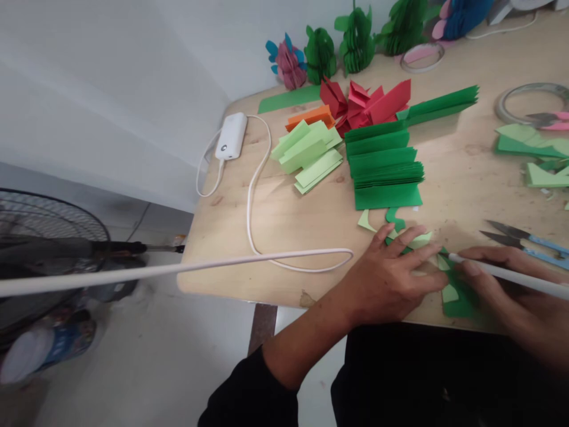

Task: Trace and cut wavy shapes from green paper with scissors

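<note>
Well, R hand (pixel 522 305): slim pen (pixel 502 272), prob. plastic.

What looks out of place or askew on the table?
Two things stand out. The white cable strays in a loose loop over the table and past its edge, close to the left hand, so it might snag. The blue-handled snips lie with blades parted near the right hand, which seems risky.

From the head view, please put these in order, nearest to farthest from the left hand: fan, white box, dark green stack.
1. Dark green stack, just ahead of the left hand.
2. White box, at the table's left side.
3. Fan, off the table, far left.
</note>
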